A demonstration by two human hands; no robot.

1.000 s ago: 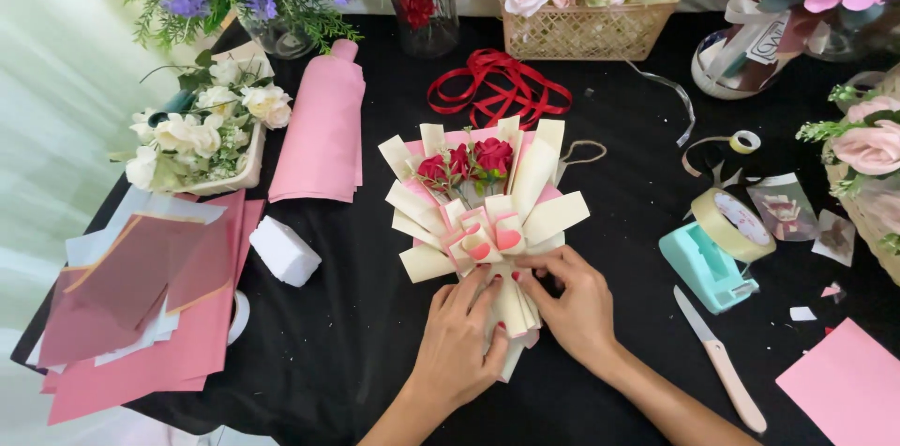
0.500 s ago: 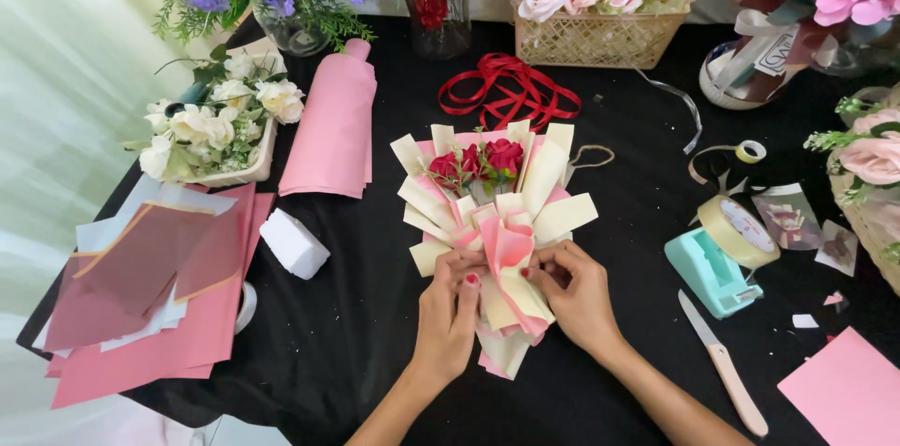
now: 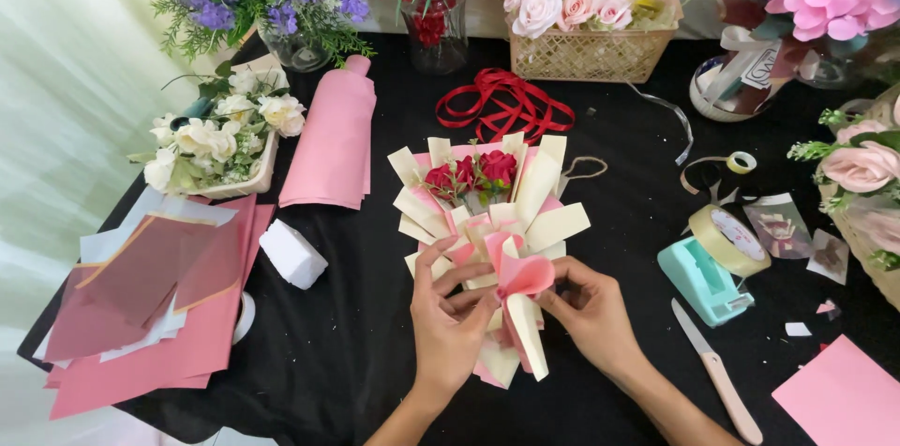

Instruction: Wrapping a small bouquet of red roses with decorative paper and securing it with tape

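A small bouquet point(image 3: 487, 211) of red roses wrapped in cream and pink folded paper lies flat on the black tablecloth point(image 3: 356, 333). My left hand point(image 3: 450, 315) grips the wrap at its narrow waist from the left. My right hand point(image 3: 591, 310) pinches a folded pink paper piece point(image 3: 527, 275) against the same spot from the right. Cream paper strips hang down between both hands.
A pink paper roll point(image 3: 333, 141), a white foam block point(image 3: 292, 254) and stacked pink and brown sheets point(image 3: 150, 305) lie left. Red ribbon point(image 3: 506, 104) is behind the bouquet. A teal tape dispenser point(image 3: 712, 263), a knife point(image 3: 717, 380) and pink paper point(image 3: 844, 399) lie right. Flower vases and baskets line the back.
Both hands have lifted from the lower stem area to the bouquet's waist, bringing a pink folded paper up and gathering it over the cream wrap.
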